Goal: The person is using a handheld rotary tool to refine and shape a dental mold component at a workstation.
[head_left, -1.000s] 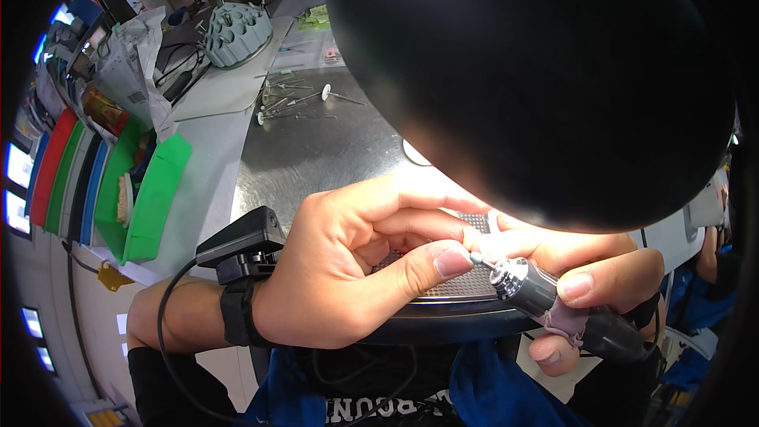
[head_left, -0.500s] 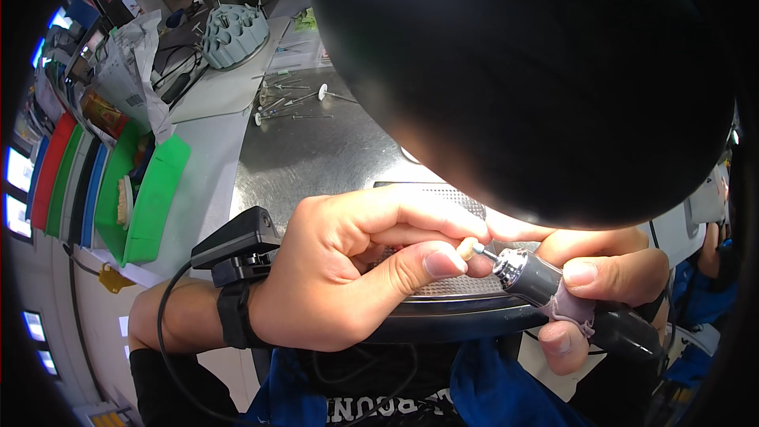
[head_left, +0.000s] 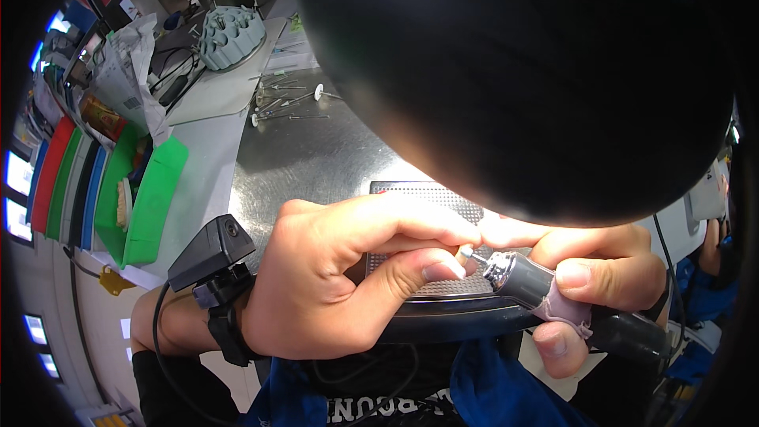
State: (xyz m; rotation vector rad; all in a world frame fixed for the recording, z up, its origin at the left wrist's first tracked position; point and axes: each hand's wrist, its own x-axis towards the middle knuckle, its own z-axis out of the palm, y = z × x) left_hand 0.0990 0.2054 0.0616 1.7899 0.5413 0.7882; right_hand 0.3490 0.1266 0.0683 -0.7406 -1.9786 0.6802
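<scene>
Between the fingertips of my left hand (head_left: 328, 285), thumb against forefinger, is a small tooth-coloured dental crown (head_left: 463, 251), mostly covered by the fingers. My right hand (head_left: 613, 265) is wrapped round a dark grey rotary handpiece (head_left: 528, 283) with a silver collar and a pinkish wrap on its body. The short bur (head_left: 477, 257) in its nose points left and meets the crown, or sits right beside it; the exact contact is too small to tell. My two hands' fingertips come together above the bur.
A dark rounded shape (head_left: 514, 87) blocks the upper right. Below my hands lies a perforated metal plate (head_left: 427, 190). Loose burs and discs (head_left: 281, 103) lie farther back, near a grey-blue bur stand (head_left: 229, 38). At left, a green tray (head_left: 162, 198) holds a dental model (head_left: 123, 204).
My left hand has shifted slightly left and turned, tilting the crown and the device on my wrist. The handpiece has moved a little left with my right hand. Both grips are kept.
</scene>
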